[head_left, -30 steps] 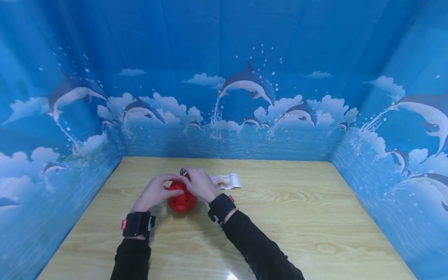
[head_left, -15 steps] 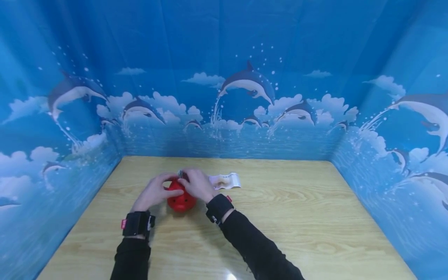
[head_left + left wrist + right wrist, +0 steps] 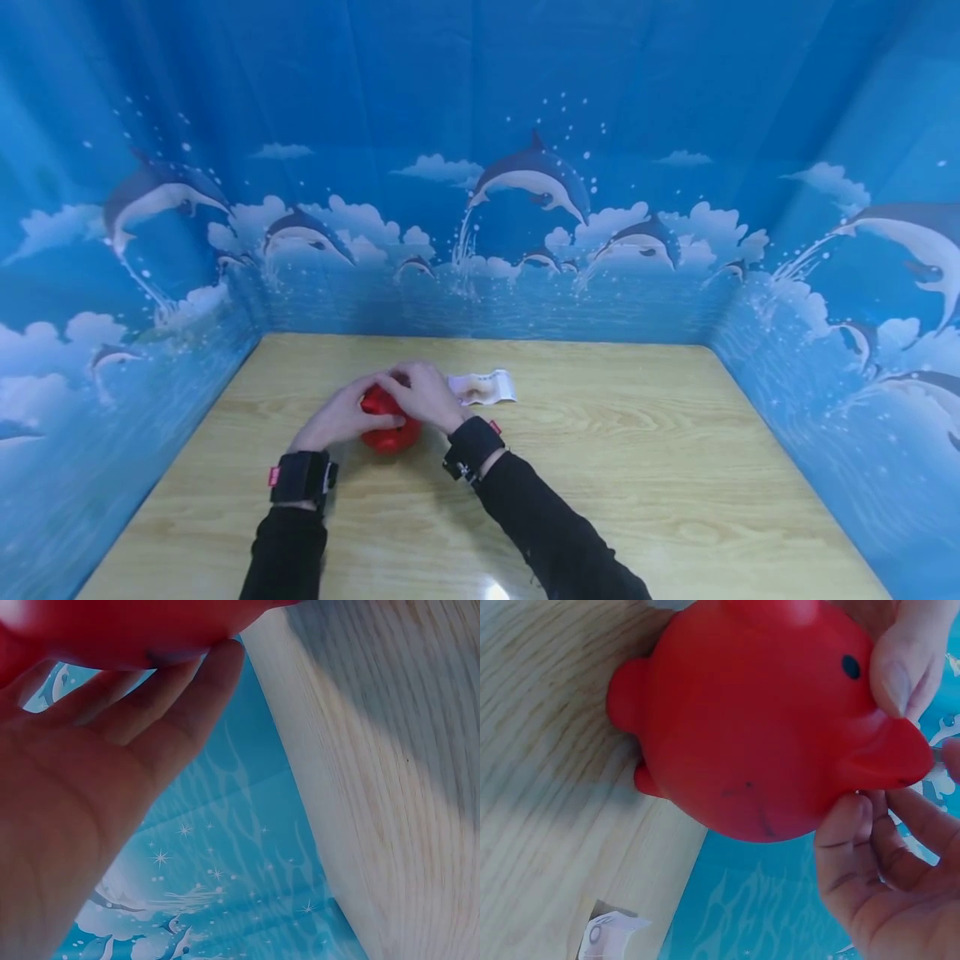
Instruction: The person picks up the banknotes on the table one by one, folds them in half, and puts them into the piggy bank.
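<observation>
A red piggy bank (image 3: 388, 439) stands on the table, its eye and pointed ear (image 3: 889, 757) large in the right wrist view. My left hand (image 3: 341, 417) grips it from the left, thumb across the front of the head and fingers (image 3: 176, 712) round the far side. On the top right my right hand (image 3: 426, 398) has its fingers (image 3: 840, 840) against the bank near the ear. A thin greyish edge, like a folded banknote (image 3: 935, 755), shows by the right fingertips; the rest of it is hidden, as is the top of the bank.
A pinkish banknote (image 3: 483, 387) lies slightly curled on the wooden table (image 3: 637, 467), right of the hands. Blue curtains (image 3: 480, 292) printed with dolphins stand round the table's back and sides.
The small striped, folded end that stuck up above the right fingertips no longer shows in the head view. My left hand has shifted slightly right, covering more of the piggy bank's face.
</observation>
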### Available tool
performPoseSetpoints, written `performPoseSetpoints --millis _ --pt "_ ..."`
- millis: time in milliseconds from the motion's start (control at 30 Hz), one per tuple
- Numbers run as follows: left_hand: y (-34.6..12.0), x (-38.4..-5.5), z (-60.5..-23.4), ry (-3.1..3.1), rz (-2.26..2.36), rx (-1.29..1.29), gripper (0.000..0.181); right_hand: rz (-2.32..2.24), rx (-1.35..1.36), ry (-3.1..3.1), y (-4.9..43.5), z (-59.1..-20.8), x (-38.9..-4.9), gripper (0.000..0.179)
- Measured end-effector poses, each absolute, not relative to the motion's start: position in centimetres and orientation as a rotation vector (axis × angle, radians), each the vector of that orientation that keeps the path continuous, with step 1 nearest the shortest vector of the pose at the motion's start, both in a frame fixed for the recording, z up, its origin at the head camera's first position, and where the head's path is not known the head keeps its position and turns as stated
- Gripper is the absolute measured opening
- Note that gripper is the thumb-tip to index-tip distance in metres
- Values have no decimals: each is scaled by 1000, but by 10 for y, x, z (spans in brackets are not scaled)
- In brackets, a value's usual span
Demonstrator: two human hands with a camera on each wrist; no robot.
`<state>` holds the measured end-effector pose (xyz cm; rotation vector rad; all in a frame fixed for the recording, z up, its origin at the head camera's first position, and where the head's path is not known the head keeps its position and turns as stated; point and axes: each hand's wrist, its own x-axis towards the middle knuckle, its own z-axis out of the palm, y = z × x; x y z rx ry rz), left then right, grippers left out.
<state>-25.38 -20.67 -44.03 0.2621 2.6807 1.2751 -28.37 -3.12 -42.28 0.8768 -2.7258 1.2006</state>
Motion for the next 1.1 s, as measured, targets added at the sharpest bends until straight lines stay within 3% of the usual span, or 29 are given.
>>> performPoseSetpoints --millis 1100 --pt "-209 -256 -441 2677 1289 260 91 1107 883 -2724 -31 -422 -282 23"
